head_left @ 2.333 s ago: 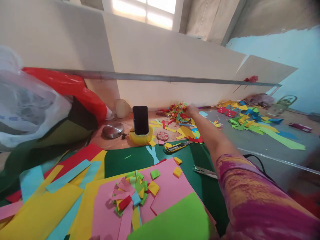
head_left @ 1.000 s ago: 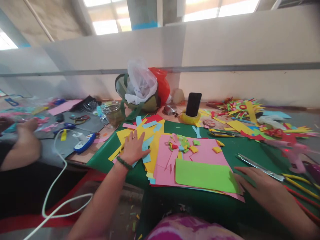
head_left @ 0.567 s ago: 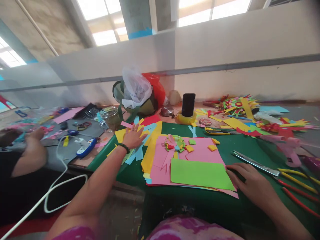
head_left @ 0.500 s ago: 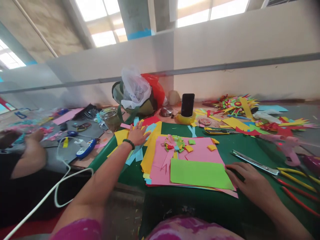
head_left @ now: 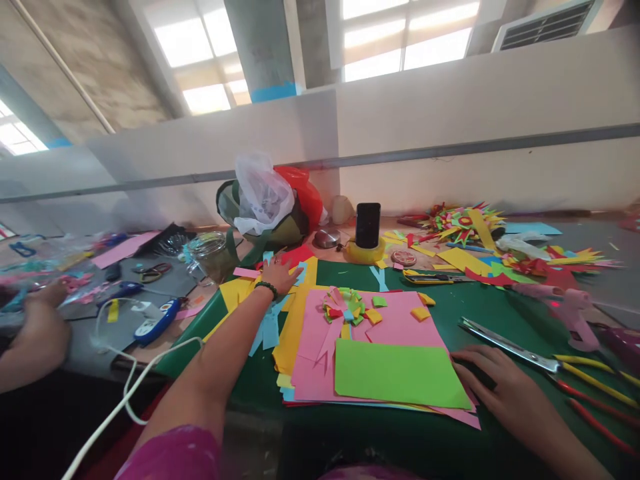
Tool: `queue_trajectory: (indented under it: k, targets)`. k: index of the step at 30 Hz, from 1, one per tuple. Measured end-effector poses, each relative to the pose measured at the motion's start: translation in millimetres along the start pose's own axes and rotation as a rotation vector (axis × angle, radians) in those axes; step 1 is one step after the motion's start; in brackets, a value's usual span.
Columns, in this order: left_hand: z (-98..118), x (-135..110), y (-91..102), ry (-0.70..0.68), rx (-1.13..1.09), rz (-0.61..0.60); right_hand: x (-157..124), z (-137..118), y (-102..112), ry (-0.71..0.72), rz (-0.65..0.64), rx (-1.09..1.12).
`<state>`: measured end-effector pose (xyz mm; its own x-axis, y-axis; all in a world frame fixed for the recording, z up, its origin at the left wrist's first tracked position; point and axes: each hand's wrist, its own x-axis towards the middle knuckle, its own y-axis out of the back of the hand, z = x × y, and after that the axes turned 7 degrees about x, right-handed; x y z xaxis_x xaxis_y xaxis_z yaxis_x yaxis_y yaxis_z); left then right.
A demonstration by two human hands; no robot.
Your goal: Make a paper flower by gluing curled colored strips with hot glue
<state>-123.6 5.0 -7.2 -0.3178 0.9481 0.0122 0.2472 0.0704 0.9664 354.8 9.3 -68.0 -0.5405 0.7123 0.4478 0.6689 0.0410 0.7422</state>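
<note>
My left hand [head_left: 281,274] stretches far out to the left, fingers spread flat on loose red, blue and yellow paper strips [head_left: 270,320] near a green bag [head_left: 280,230]. A beaded bracelet sits on that wrist. My right hand [head_left: 495,390] rests palm down on the green mat [head_left: 440,427], fingers apart, at the right edge of a stack of pink sheets [head_left: 395,320] topped by a light green sheet [head_left: 400,373]. A small multicoloured paper flower [head_left: 344,305] lies on the pink sheets. Long scissors [head_left: 510,343] lie just beyond my right hand.
A phone [head_left: 368,225] stands in a yellow tape roll. A utility knife [head_left: 433,277], a pink glue gun [head_left: 567,303] and finished paper stars [head_left: 463,223] lie to the right. A glass jar [head_left: 207,250], white cable [head_left: 130,393] and another person's hand [head_left: 43,327] are on the left.
My left hand has slid further away across the paper strips toward the bag. My right hand stays by the green sheet. The view has tilted slightly.
</note>
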Motion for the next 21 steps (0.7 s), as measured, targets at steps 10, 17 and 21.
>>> queue_trajectory:
  k: [10,17,21]
  targets:
    - [4.3,-7.3,3.0,0.112,-0.048,0.027,1.8,-1.0,2.5,0.016,0.019,0.027]
    - [-25.8,51.0,40.5,0.281,-0.18,0.043,4.6,-3.9,4.0,-0.109,-0.025,0.086]
    - [-25.7,72.6,33.9,0.286,-0.349,-0.027,5.9,-15.1,8.2,-0.193,-0.061,0.108]
